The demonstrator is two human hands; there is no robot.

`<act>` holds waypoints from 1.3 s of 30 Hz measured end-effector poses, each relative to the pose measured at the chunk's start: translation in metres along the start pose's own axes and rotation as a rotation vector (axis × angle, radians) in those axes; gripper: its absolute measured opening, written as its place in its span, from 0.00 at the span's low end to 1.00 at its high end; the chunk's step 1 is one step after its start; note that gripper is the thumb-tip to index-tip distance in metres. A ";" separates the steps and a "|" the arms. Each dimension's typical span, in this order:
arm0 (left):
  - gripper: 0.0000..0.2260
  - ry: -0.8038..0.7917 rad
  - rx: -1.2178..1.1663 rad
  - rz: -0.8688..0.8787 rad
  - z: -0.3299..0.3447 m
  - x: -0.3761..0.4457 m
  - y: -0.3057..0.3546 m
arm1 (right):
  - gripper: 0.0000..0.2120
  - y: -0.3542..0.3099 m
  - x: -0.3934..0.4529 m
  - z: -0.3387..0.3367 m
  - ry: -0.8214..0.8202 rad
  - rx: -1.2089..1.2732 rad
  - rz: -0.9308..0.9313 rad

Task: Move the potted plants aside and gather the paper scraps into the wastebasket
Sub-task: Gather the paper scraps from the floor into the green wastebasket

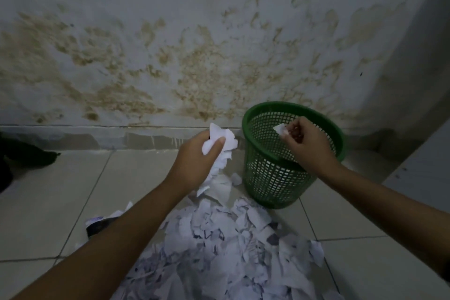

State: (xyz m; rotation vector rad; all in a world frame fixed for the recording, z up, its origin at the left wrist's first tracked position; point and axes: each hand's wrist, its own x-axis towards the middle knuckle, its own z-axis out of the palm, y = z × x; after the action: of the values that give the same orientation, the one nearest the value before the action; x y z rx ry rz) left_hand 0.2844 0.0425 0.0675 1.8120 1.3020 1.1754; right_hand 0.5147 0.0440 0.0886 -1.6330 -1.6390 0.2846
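Note:
A green mesh wastebasket (275, 178) stands on the tiled floor against the stained wall. My right hand (309, 146) hangs over its opening and pinches a small white paper scrap (281, 130). Just left of the basket, my left hand (194, 161) grips a bunch of white paper scraps (222, 143), some trailing down from it. A large pile of torn paper scraps (231, 251) covers the floor in front of the basket, below both arms. No potted plant shows clearly.
A dark shape (24, 156) lies at the far left by the skirting. A dark item (97, 226) sits partly under the scraps beside my left forearm. A wall corner (414, 153) closes in on the right.

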 end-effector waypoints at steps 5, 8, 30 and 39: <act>0.12 0.085 -0.043 0.029 0.043 0.035 0.019 | 0.10 0.027 0.004 -0.002 -0.136 -0.119 0.115; 0.13 0.180 -0.157 0.016 0.074 0.054 0.033 | 0.09 0.039 -0.001 -0.002 -0.134 -0.213 0.058; 0.28 -0.063 0.262 0.136 0.042 -0.002 -0.034 | 0.08 -0.007 -0.050 0.039 -0.140 0.002 -0.560; 0.55 -0.589 0.682 -0.391 0.021 -0.114 -0.153 | 0.50 0.072 -0.126 0.140 -0.911 -0.277 -0.048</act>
State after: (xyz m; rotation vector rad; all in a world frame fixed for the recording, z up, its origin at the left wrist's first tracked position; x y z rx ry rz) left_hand 0.2284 -0.0137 -0.1072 1.9878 1.6763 -0.0548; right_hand 0.4588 -0.0106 -0.0970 -1.7791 -2.4658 0.9109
